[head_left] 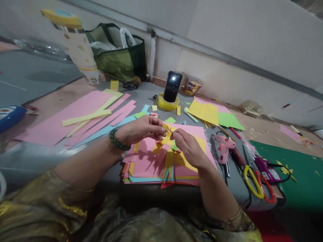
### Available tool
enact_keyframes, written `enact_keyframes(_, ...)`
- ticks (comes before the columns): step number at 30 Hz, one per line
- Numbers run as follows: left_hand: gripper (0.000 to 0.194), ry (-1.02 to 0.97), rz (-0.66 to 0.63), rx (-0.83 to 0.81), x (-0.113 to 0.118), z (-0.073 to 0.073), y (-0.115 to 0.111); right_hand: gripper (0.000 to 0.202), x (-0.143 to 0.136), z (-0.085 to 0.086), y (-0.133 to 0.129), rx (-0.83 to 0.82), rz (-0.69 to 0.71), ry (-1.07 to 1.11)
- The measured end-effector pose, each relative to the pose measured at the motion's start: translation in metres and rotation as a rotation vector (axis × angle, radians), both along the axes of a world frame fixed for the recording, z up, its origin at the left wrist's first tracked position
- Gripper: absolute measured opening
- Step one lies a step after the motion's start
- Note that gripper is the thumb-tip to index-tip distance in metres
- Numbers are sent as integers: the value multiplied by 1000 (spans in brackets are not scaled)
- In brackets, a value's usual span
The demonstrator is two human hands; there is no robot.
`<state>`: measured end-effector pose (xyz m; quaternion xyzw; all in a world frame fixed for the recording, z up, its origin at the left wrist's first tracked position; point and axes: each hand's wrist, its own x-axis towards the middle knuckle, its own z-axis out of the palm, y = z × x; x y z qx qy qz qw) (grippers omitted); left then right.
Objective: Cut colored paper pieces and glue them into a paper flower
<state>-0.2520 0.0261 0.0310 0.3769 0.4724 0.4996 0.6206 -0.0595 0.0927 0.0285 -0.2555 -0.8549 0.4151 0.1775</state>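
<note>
My left hand (142,130), with a green bead bracelet (116,141) on the wrist, pinches a small yellow paper piece (167,128) between thumb and fingers. My right hand (188,146) meets it from the right and grips the same piece, with a thin stick-like tip showing between the fingers. Both hands hover over a stack of coloured paper sheets (148,164), pink on top, strewn with yellow, blue and green paper strips (168,161).
Long pink, yellow and blue strips (88,117) lie at left. A phone (172,86) stands in a yellow tape roll (168,105). A pink glue gun (223,148), scissors (259,183) and a purple glue gun (264,166) lie at right. A green bag (118,57) stands behind.
</note>
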Motion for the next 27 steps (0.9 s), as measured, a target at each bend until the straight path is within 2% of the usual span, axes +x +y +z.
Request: enact_keyframes(27,24,27,-13,-19,1,-2,0,28,1,-1,1,59,-47,-59)
